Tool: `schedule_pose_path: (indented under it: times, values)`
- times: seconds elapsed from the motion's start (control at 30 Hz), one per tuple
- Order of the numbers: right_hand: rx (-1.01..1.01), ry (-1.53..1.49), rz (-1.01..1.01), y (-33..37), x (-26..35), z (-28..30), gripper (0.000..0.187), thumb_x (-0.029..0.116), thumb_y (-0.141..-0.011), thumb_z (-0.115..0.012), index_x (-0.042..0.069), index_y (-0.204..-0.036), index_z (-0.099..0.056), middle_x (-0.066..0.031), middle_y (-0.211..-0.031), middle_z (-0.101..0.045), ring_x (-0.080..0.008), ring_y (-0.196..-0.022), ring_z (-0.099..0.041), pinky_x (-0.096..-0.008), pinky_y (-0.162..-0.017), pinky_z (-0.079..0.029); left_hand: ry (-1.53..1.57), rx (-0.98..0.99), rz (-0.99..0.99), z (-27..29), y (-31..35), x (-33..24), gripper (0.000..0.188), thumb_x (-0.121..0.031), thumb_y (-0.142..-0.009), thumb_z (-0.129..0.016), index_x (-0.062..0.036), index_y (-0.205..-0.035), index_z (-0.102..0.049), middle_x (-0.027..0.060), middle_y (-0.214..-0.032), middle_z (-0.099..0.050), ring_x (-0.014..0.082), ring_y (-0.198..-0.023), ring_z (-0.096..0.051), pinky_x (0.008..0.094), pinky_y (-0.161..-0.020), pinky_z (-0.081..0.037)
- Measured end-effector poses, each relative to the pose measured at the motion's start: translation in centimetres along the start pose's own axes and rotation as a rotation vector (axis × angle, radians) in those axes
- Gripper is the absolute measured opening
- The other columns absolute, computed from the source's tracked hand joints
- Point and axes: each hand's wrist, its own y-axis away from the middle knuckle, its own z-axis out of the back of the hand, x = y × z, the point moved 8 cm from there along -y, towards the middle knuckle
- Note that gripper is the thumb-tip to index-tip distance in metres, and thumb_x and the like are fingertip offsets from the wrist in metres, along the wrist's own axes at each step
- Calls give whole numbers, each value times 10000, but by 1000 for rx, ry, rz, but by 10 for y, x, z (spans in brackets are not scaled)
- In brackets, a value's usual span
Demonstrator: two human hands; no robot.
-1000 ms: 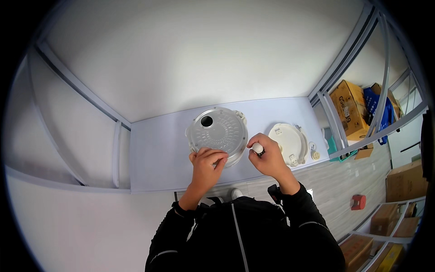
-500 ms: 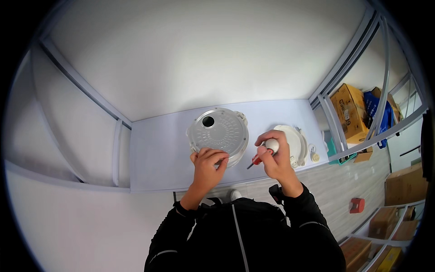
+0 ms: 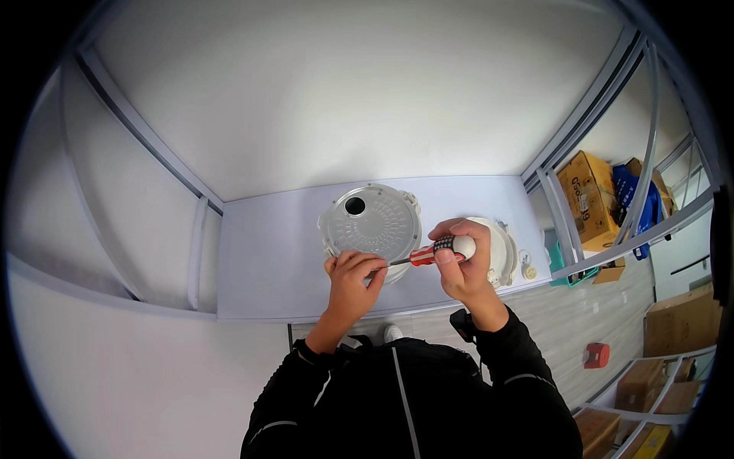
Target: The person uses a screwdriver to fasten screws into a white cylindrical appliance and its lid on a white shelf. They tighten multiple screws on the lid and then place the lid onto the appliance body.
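A round silver metal plate point(image 3: 386, 226) with a dark round hole and rings of embossed marks lies in a white round housing on the table. At its near edge my left hand point(image 3: 353, 279) has thumb and fingers pinched together; whatever is between them is too small to tell. My right hand point(image 3: 468, 271) is wrapped round a screwdriver point(image 3: 423, 256) with a red, white and black handle. Its shaft points left, almost level, and the tip reaches the pinched left fingertips. Beside the right hand lies a round white plastic part point(image 3: 501, 252), partly covered by that hand.
Everything rests on a pale table point(image 3: 260, 260) backed by a white wall. A small cream-coloured round piece point(image 3: 529, 271) lies near its right edge. Metal frame posts stand at both sides. Cardboard boxes point(image 3: 587, 197), a teal crate point(image 3: 575, 277) and a red stool point(image 3: 597, 355) are off to the right.
My right hand has turned the screwdriver from pointing down to nearly level, bringing its tip to my left fingers. My left hand has stayed pinched at the plate's near edge.
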Motion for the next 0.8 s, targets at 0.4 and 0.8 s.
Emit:
schedule_pose_path:
  times: [0.4, 0.8]
  values:
    - [83, -24, -2, -8, -5, -19, 385, 114, -1017, -736, 55, -1294, -475, -170, -1077, -701, -198, -794, -716, -333, -702, -574, 2, 10, -5, 1, 0, 0, 95, -170, -860, -851, -147, -941, -806, -64, -1026, -800, 184, -1043, -653, 402, -974, -338]
    - [90, 4, -21, -14, -5, -23, 390, 135, -1009, -764, 34, -1273, -494, -142, -1050, -715, -185, -790, -720, -326, -697, -572, -2, 18, 14, 0, 1, 2, 94, -175, -861, -849, -143, -939, -806, -63, -1035, -800, 183, -1050, -651, 403, -985, -337]
